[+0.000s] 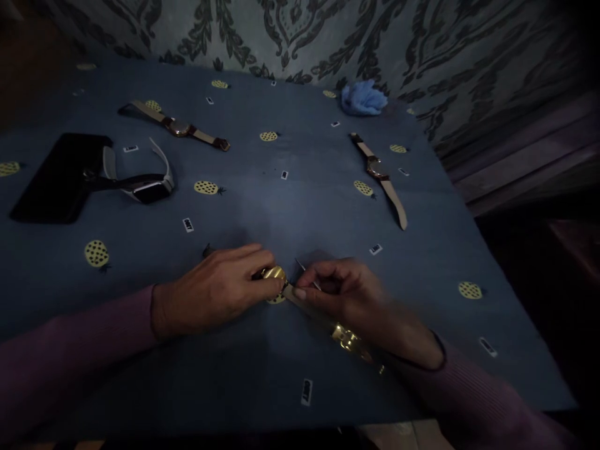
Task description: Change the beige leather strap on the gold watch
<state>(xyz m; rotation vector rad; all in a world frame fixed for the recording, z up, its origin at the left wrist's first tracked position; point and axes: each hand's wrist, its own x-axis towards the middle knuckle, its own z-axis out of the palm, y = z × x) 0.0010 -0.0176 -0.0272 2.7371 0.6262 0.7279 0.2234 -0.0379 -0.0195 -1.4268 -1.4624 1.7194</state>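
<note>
Close to the table's front, a gold-coloured wristwatch [274, 273] lies under my hands. My left hand [220, 287] is closed on its case, thumb and fingers at the edges. Its pale-backed strap [297, 299] runs down to the right, ending in a shiny gold clasp [345, 337]. My right hand [349, 290] pinches a thin metal pin-like tool [302, 267] beside the place where strap and case meet. The fingers partly hide the tool, so its exact kind does not show.
Two more strap watches, one at back left [179, 128] and one at right [376, 167], lie on the blue patterned tablecloth [309, 206]. A smartwatch [150, 189] rests by a black phone [63, 178]. A crumpled blue cloth [363, 98] sits near the wall.
</note>
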